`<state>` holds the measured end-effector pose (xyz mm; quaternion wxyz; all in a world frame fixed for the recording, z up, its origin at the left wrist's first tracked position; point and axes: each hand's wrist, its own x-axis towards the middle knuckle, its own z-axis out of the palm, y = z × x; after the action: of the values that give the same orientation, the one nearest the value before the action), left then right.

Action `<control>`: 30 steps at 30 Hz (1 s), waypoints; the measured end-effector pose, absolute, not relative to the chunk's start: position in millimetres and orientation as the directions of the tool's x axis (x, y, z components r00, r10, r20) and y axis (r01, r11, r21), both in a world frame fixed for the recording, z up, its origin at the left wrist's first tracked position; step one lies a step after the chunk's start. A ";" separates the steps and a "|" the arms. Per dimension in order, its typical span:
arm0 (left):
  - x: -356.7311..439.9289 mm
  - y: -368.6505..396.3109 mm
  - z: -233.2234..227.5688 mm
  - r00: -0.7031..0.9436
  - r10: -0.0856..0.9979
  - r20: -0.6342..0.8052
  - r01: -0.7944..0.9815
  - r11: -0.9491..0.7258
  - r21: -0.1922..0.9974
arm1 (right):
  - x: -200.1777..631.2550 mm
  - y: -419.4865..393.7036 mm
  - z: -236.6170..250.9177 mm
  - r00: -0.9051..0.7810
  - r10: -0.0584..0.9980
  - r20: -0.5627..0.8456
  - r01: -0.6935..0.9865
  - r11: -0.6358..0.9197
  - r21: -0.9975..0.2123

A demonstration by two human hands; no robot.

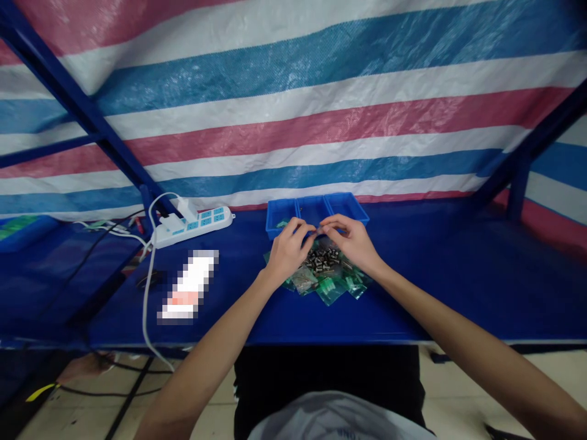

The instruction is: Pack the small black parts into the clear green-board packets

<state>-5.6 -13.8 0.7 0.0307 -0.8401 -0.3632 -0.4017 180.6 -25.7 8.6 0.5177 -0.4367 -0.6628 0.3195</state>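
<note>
My left hand (290, 246) and my right hand (351, 240) meet above a heap of small dark metal screws (323, 260). The fingertips of both are pinched close together around something tiny, too small to make out. Beneath and around the screws lie several small clear plastic bags with green markings (329, 289), some showing metal parts inside. Just behind my hands stands a blue divided tray (347, 201) with three compartments. Its left compartment holds some greenish bags (282, 224), and a small speck sits in the middle one.
A white power strip (202, 225) with plugs and a white cable (147, 293) lies at the left. In front of it is a blurred-out white rectangle (195, 281). Blue frame posts (117, 153) and a striped tarp (302, 128) bound the blue table (458, 275). Another blue tray (32, 238) stands far left.
</note>
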 end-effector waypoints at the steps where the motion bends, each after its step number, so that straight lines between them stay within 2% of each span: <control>1: -5.8 -13.6 1.6 0.406 0.588 0.700 0.629 -0.735 0.252 | 180.5 -25.8 8.3 -0.086 0.911 0.404 0.261 0.412 -0.873; 8: -6.7 -11.1 1.8 0.364 0.626 0.690 0.567 -0.737 0.369 | 182.1 -24.9 5.8 -0.121 0.871 0.476 0.406 0.481 -0.777; 12: -5.8 -11.6 0.6 0.352 0.667 0.657 0.556 -0.713 0.427 | 189.2 -18.8 7.4 -0.142 0.906 0.398 0.321 0.423 -0.847; 14: -6.2 -12.2 1.4 0.345 0.685 0.641 0.557 -0.700 0.448 | 195.6 -13.8 9.8 -0.077 0.921 0.381 0.279 0.387 -0.879; 19: -9.1 -11.3 2.6 0.367 0.687 0.627 0.569 -0.699 0.433 | 218.3 2.3 12.0 0.231 0.896 0.380 0.159 0.350 -0.923; 24: -8.5 -11.2 2.1 0.419 0.666 0.617 0.591 -0.716 0.372 | 235.8 15.0 6.3 0.334 0.895 0.297 0.143 0.264 -0.954; 27: -8.9 -11.8 3.6 0.443 0.673 0.592 0.607 -0.711 0.355 | 238.3 15.7 5.6 0.317 0.888 0.332 0.238 0.264 -0.935; 30: -13.3 -9.9 5.6 0.481 0.703 0.523 0.656 -0.685 0.317 | 234.3 10.7 7.1 0.106 0.916 0.388 0.456 0.302 -0.837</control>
<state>-13.3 -9.9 5.6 -0.0367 -0.8598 -0.3953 -0.3212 234.3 10.7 7.1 0.5055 -0.5452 -0.6289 0.2275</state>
